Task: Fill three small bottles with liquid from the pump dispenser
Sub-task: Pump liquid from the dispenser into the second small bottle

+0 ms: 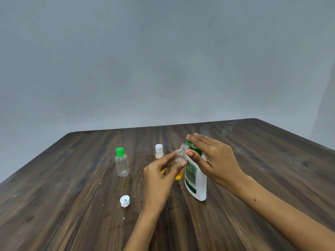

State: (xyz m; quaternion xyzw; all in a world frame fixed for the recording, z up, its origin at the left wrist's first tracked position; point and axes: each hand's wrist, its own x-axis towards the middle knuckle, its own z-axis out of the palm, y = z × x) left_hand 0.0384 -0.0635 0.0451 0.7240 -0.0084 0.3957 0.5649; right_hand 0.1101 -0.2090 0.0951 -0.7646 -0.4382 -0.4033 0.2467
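On the wooden table [72, 205] I count three small bottles: a clear one with a green cap [122, 162] left of centre, a white-capped one [159, 151] behind my hands, and an open clear bottle [181, 155] at mid-frame, plus one loose white cap [125, 201] lower left. My left hand [159, 178] pinches that open bottle beside the white pump dispenser [196, 182]. My right hand [212, 158] lies flat-fingered over the green pump head [193, 148], probably pressing it.
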